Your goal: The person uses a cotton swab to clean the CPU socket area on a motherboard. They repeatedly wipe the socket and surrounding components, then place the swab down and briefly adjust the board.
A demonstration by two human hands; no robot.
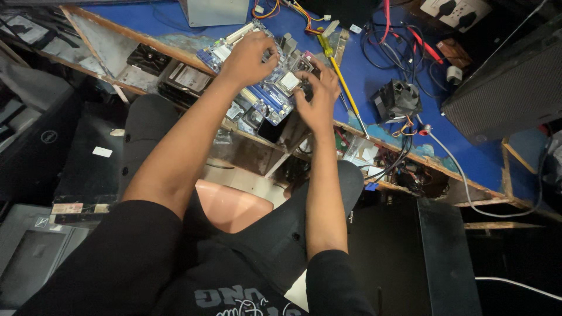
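A blue computer motherboard (270, 96) lies at the front edge of a blue workbench (374, 111). My left hand (249, 58) rests on its upper part, fingers curled over the board near the white slots. My right hand (316, 96) is at the board's right side, its fingers bent around a small dark part by the silver processor socket (289, 81); what they pinch is hidden. A yellow-handled screwdriver (339, 76) lies just right of my right hand.
A black cooler fan (397, 99) sits right of the screwdriver among red, black and white cables (410, 41). A dark speaker box (509, 88) stands far right. Drives and parts fill the shelf (175, 79) under the bench. Computer cases stand on the floor at left.
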